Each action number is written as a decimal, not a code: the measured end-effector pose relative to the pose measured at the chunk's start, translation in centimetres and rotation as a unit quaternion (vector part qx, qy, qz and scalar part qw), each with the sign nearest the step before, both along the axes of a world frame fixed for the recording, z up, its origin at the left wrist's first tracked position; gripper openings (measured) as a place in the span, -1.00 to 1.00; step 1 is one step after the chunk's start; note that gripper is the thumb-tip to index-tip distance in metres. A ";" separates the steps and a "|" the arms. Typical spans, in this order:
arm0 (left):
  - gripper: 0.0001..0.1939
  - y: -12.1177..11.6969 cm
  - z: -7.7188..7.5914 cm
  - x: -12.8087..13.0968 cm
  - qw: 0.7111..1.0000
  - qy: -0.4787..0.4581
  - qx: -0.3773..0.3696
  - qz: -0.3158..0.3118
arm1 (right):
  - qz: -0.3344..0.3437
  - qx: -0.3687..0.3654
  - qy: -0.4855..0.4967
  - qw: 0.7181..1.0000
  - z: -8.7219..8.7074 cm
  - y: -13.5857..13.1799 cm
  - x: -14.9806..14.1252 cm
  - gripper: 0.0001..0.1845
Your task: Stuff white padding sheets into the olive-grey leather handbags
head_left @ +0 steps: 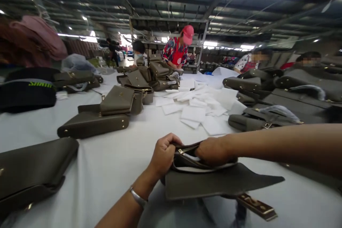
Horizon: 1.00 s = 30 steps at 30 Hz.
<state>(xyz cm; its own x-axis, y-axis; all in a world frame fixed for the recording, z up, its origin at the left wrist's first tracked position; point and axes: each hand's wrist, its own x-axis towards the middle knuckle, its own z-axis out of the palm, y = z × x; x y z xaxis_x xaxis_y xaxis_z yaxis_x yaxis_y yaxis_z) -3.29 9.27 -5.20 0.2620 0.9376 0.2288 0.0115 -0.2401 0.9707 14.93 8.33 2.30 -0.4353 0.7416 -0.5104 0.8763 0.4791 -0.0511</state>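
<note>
An olive-brown handbag [213, 183] stands before me on the white-covered table, its flap folded toward me and its zipped mouth spread apart. My left hand [166, 153] is closed around the bag's left rim, close to a gold zipper pull [181, 151]. My right hand [216, 149] reaches into the mouth from the right; its fingertips are hidden inside, and what they touch does not show. Pale lining [197, 168] lies along the near edge of the mouth. A strap end with gold fittings [258, 206] sticks out below the flap.
White padding sheets [193, 114] lie heaped ahead of the bag. More olive handbags are piled at the left [93, 124], far middle [157, 73] and right [248, 119]. A black cap [29, 94] sits far left. A person in a red cap [177, 48] stands across the table.
</note>
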 end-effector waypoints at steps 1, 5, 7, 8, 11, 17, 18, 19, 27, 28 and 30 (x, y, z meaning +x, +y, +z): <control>-0.74 0.0 -0.1 0.0 1.000 -0.005 -0.005 -0.002 | 0.014 -0.002 -0.014 1.000 0.3 -0.2 0.1 -0.82; -0.77 0.2 -0.3 -0.1 1.000 -0.018 -0.019 -0.002 | 0.047 -0.003 -0.044 0.998 2.1 -1.3 0.3 -0.75; -0.78 0.3 -0.3 -0.2 0.999 -0.021 -0.024 0.000 | 0.070 0.015 -0.045 0.996 2.9 -1.7 0.7 -0.76; -0.78 0.3 -0.3 -0.2 0.999 -0.022 -0.027 0.001 | 0.087 0.031 -0.043 0.995 3.3 -1.8 1.0 -0.76; -0.78 0.2 -0.2 -0.2 0.999 -0.025 -0.032 0.006 | 0.121 0.063 -0.051 0.989 3.7 -2.0 2.0 -0.83; -0.88 0.5 -0.1 -0.5 0.999 -0.032 0.003 0.032 | 0.126 0.069 -0.022 0.989 2.6 -1.8 3.6 -0.81; -0.91 0.5 0.1 -0.6 0.999 -0.033 0.010 0.026 | 0.112 0.072 -0.006 0.991 2.6 -1.7 3.8 -0.82; -0.92 0.6 0.3 -0.8 0.999 -0.027 0.017 0.016 | 0.091 0.072 0.016 0.993 2.7 -1.5 4.0 -0.84; -0.85 0.8 1.2 -1.9 0.999 0.022 0.031 -0.024 | 0.081 0.117 0.196 0.970 2.5 0.1 -0.3 -0.73; -0.85 0.8 1.1 -1.8 0.999 0.017 0.030 -0.014 | 0.107 0.132 0.179 0.969 2.2 0.1 -1.3 -0.69; -0.85 0.8 0.7 -1.6 0.999 0.009 0.032 0.007 | 0.128 0.166 0.135 0.968 1.5 0.1 -3.1 -0.65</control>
<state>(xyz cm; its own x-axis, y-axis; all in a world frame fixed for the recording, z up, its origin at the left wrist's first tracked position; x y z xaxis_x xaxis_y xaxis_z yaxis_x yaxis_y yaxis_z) -4.89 10.10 -4.53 0.2535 0.9250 0.2831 0.0328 -0.3007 0.9532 11.82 8.44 3.80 -0.7107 0.6958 -0.1038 0.7030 0.7080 -0.0679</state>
